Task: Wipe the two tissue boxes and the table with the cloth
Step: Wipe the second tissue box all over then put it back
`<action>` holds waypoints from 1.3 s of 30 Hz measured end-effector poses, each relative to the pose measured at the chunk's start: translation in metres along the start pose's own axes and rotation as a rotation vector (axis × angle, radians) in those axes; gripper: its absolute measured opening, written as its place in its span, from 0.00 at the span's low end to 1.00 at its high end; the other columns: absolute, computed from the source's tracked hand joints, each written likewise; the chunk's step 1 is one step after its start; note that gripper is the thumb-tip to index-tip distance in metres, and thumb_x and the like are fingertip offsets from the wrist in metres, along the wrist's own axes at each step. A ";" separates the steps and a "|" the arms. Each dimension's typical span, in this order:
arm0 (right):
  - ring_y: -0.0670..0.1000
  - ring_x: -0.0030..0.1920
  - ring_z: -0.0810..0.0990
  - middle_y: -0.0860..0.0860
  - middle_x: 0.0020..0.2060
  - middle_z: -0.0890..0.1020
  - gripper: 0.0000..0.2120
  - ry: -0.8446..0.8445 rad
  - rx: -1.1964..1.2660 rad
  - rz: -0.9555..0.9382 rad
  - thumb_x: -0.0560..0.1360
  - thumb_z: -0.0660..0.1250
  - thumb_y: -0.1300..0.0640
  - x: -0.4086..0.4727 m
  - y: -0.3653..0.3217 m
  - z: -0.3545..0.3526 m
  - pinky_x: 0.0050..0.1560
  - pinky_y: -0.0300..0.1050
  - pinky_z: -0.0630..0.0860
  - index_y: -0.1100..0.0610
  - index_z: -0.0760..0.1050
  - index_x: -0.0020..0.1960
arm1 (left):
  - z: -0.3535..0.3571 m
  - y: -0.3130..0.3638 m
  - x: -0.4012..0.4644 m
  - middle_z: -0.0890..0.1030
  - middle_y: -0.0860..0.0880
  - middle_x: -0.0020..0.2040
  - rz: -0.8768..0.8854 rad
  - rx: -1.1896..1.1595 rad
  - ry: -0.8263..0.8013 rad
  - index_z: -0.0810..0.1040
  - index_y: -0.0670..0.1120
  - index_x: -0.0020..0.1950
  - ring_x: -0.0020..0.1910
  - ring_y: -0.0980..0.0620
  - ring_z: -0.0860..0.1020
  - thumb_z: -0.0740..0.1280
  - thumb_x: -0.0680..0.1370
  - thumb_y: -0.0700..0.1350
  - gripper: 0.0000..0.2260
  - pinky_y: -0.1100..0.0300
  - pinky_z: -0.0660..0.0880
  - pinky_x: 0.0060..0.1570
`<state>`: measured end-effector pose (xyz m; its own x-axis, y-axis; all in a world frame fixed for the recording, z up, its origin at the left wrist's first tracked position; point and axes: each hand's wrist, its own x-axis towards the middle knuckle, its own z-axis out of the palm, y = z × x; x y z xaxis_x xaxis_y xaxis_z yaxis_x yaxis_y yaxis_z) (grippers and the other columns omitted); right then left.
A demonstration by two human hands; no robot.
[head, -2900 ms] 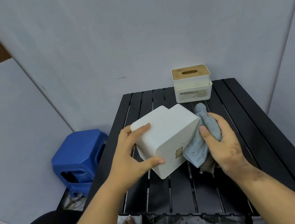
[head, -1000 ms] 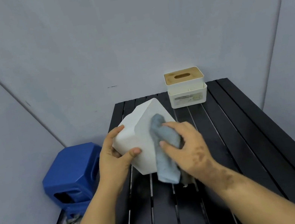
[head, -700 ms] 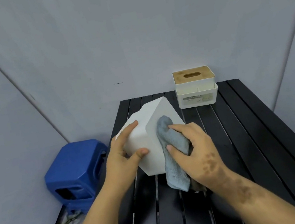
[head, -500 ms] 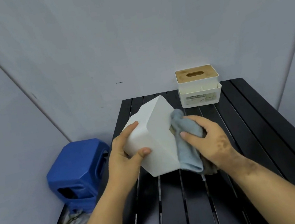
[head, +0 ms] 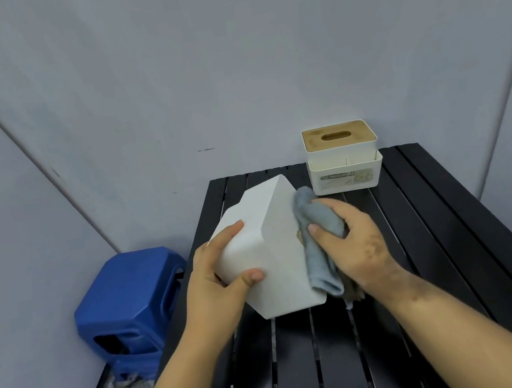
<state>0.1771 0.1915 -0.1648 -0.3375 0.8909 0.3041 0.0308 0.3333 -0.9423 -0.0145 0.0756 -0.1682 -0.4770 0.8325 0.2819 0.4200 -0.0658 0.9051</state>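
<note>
My left hand (head: 216, 279) grips a plain white tissue box (head: 271, 259), tilted and lifted above the black slatted table (head: 431, 265). My right hand (head: 357, 241) holds a grey-blue cloth (head: 316, 244) pressed flat against the box's right face. The cloth hangs down past the box's lower right corner. A second tissue box (head: 342, 158), white with a wooden slotted lid, stands upright at the table's far edge by the wall.
A blue plastic stool (head: 130, 305) stands on the floor left of the table. Grey walls close in behind the table and on both sides. Loose clutter lies on the floor under the table's left edge.
Over the last second my right hand has slid the cloth from the box's front face to its right side. My left hand has kept its grip while turning the box slightly.
</note>
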 end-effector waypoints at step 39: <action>0.51 0.51 0.81 0.48 0.47 0.83 0.09 -0.007 -0.053 -0.058 0.77 0.67 0.61 0.055 0.008 0.018 0.52 0.39 0.76 0.48 0.79 0.54 | 0.001 -0.002 -0.004 0.74 0.57 0.65 0.001 -0.045 0.073 0.77 0.72 0.60 0.62 0.53 0.76 0.80 0.70 0.38 0.33 0.52 0.81 0.57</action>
<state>0.1422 0.2374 -0.1580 -0.3470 0.8674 0.3567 0.0607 0.4003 -0.9144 -0.0130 0.0726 -0.1715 -0.5325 0.7899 0.3041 0.3867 -0.0926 0.9175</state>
